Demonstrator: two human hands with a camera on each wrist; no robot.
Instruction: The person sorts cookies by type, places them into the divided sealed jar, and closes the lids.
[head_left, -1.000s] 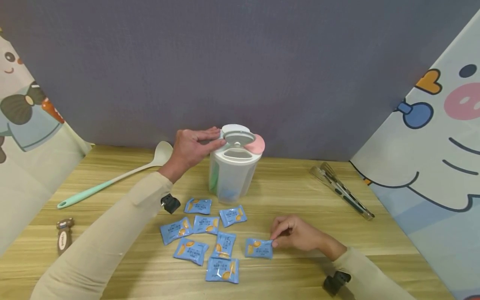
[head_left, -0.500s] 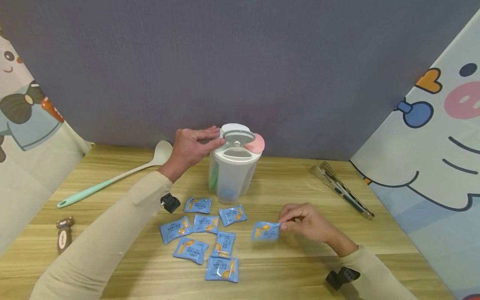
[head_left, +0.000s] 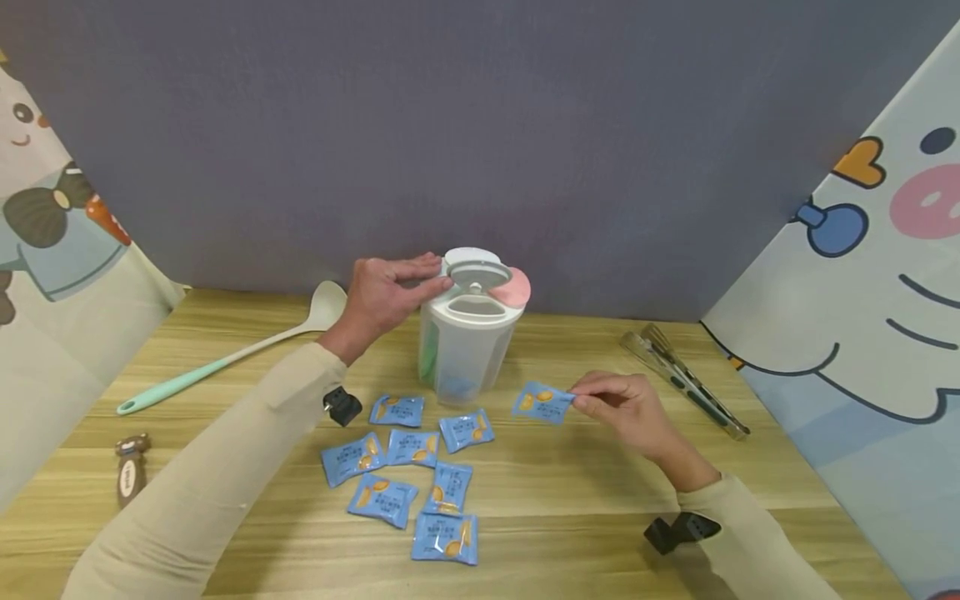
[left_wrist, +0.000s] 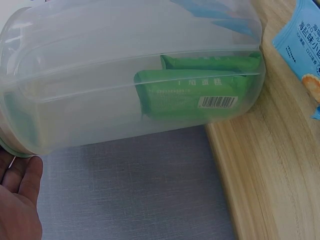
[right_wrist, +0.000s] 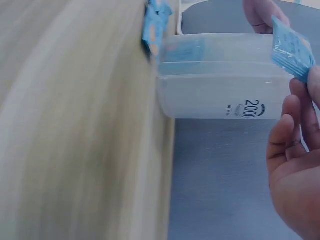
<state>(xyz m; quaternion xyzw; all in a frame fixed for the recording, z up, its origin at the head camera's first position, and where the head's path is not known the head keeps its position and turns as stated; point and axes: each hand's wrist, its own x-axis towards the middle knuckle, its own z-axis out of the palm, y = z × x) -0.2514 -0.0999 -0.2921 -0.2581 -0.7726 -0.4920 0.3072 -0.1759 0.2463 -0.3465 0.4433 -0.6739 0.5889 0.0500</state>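
Observation:
A clear storage container [head_left: 468, 354] with divided compartments stands upright at the back of the table. Its front flap [head_left: 480, 275] is raised over an opening. My left hand [head_left: 386, 292] rests with extended fingers on the left of the lid. Green packets [left_wrist: 195, 92] lie in one compartment, and something blue [right_wrist: 185, 50] shows low in another. Between thumb and fingers, my right hand [head_left: 626, 412] pinches a blue snack packet [head_left: 543, 402] by its right end, above the table and right of the container. Several matching packets [head_left: 412, 448] lie in front of the container.
A ladle [head_left: 225, 360] with a mint handle lies at the left. Below it is a brown bear-shaped item [head_left: 131, 471], partly behind the left sleeve. Metal tongs [head_left: 682, 379] rest at the right. A grey panel [head_left: 480, 125] closes off the table's back.
My right hand has lifted the pinched blue snack packet off the table and carried it away from me and slightly rightward. My left hand has stayed on the lid.

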